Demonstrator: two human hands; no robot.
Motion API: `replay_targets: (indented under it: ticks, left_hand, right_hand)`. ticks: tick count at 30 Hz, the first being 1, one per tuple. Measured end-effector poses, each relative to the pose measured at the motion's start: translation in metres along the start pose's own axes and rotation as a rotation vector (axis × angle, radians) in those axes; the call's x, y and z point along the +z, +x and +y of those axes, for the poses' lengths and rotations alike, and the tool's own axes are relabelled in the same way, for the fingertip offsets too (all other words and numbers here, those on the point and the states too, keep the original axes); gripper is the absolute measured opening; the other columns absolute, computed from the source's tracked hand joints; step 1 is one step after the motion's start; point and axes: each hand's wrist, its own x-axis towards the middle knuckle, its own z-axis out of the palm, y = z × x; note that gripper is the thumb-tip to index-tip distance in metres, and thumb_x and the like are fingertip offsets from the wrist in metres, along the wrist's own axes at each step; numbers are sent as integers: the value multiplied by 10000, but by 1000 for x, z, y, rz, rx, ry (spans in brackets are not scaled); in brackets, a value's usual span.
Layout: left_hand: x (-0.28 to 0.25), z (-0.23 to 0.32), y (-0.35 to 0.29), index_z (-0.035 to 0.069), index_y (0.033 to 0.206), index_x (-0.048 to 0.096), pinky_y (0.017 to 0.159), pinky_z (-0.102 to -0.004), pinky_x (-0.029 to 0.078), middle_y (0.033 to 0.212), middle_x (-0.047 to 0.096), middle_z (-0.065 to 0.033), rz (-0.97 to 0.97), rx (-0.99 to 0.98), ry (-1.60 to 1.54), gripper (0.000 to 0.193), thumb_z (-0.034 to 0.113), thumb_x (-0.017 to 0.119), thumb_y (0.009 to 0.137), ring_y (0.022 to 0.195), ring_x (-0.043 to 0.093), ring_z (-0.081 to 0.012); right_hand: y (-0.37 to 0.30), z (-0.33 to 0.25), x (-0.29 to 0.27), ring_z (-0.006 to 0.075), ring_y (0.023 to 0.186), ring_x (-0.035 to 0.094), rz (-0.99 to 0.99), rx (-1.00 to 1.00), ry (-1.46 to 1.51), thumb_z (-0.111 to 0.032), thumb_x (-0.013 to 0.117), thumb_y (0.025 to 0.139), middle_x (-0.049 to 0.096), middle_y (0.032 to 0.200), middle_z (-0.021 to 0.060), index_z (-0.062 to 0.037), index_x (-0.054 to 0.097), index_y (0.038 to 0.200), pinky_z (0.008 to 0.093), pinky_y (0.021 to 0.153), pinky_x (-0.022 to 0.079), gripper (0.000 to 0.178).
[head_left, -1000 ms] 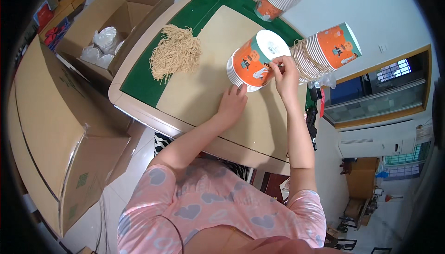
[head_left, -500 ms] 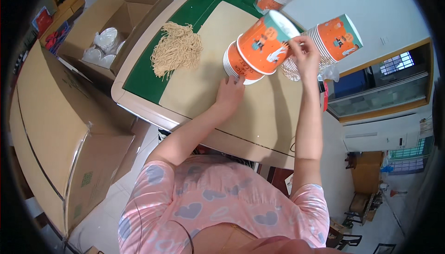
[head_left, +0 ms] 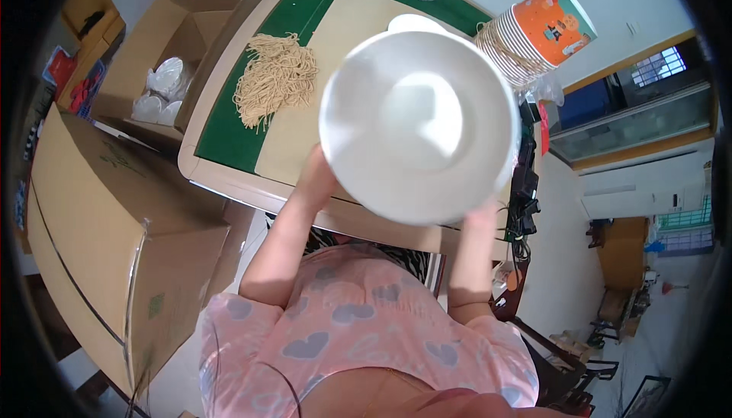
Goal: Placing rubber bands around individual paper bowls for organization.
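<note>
Large closed cardboard box (head_left: 99, 227) at far left, on floor; open carton (head_left: 164, 52) of white lids behind it. Pile of dry noodles (head_left: 276, 83) lies on green table (head_left: 221, 144). Left hand (head_left: 316, 182) grasps near rim of white paper bowl (head_left: 419, 124), lifted above table toward camera (empty inside faces up). Right hand (head_left: 482, 216) supports bowl's lower right edge, fingers hidden behind it. Stack of orange cups (head_left: 534, 37) lies on its side at right.
</note>
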Motion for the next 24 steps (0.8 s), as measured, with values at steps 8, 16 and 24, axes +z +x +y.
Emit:
replay_targets:
  ticks: [8, 16, 24]
  left_hand:
    - [-62, 14, -19, -37, 1300, 442, 636, -265, 535, 1140, 598, -173, 15, -298, -29, 498, 324, 472, 960, 924, 631, -196]
    - [-79, 30, -31, -43, 1272, 476, 895, -289, 440, 1162, 595, -143, 309, -123, 112, 456, 17, 500, 821, 1039, 578, -192]
    - [-82, 34, -42, -38, 1329, 424, 934, -298, 425, 1238, 548, -148, 388, -84, 132, 495, 3, 484, 839, 1104, 546, -203]
  right_hand:
    - [21, 80, -41, 34, 538, 373, -524, 255, 87, -185, 516, 963, 452, 699, -56, -102, 518, 942, 208, 493, 309, 85]
    - [27, 120, -65, 295, 1304, 368, -670, -806, -1561, -256, 508, 921, 431, 1372, 159, -27, 493, 1256, 499, 1092, 222, 407]
    - [117, 68, -76, 305, 1336, 317, -55, -368, -1781, -256, 427, 948, 369, 1428, 146, -46, 406, 1332, 491, 1097, 216, 438]
